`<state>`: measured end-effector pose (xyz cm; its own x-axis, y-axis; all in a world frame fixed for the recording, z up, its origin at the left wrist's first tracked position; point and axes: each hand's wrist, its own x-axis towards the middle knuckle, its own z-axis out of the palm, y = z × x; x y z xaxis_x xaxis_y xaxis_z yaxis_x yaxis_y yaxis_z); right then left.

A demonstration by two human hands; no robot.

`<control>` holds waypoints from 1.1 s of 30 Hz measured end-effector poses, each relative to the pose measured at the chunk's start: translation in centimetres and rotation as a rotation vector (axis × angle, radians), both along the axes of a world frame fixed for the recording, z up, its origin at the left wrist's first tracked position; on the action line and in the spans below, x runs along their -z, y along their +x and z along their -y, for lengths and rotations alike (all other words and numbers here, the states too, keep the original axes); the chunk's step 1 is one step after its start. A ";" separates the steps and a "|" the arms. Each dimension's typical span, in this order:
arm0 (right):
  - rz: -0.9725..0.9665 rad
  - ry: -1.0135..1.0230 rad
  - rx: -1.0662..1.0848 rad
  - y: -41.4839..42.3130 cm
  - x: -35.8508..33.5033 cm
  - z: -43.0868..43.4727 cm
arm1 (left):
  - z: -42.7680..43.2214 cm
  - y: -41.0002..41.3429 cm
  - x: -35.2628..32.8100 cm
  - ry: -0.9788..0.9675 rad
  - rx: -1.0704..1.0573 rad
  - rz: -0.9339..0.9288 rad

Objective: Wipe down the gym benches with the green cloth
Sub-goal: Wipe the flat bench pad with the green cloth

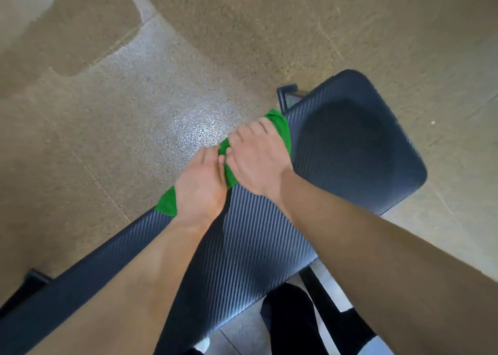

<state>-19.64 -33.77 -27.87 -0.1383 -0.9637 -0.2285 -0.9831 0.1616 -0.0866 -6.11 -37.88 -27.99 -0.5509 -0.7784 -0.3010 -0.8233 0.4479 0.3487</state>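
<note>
A dark padded gym bench (pixel 350 144) with a woven pattern runs from lower left to upper right. The green cloth (pixel 281 128) lies bunched along its far long edge, with another end showing at the left. My left hand (pixel 200 184) and my right hand (pixel 256 155) sit side by side on the cloth. The fingers of both curl over it at the bench edge. Most of the cloth is hidden under the two hands.
Speckled grey-beige floor (pixel 151 106) spreads beyond the bench, with a bright glare patch. A dark metal frame foot (pixel 289 91) sticks out at the far side. My dark-trousered leg (pixel 291 325) and a black frame bar (pixel 315 292) are below the near edge.
</note>
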 end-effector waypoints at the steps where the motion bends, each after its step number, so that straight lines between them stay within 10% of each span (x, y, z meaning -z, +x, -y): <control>1: 0.032 -0.007 -0.036 0.0 0.1 0.1 | -0.1 0.4 -0.2 0.002 -0.014 0.017; 11: -0.043 -0.169 -0.014 -16.3 1.1 -2.1 | -0.9 -17.1 0.4 -0.038 0.025 0.010; 20: 0.047 -0.114 0.590 -17.6 1.2 -4.0 | 0.7 -22.2 1.1 0.036 0.276 -0.131; 27: 0.039 0.028 0.051 -15.1 0.0 0.5 | 0.7 -14.2 0.6 -0.002 0.159 -0.022; 33: 0.150 -0.091 0.346 -18.1 0.4 -3.6 | 0.6 -20.9 0.3 0.087 0.204 -0.104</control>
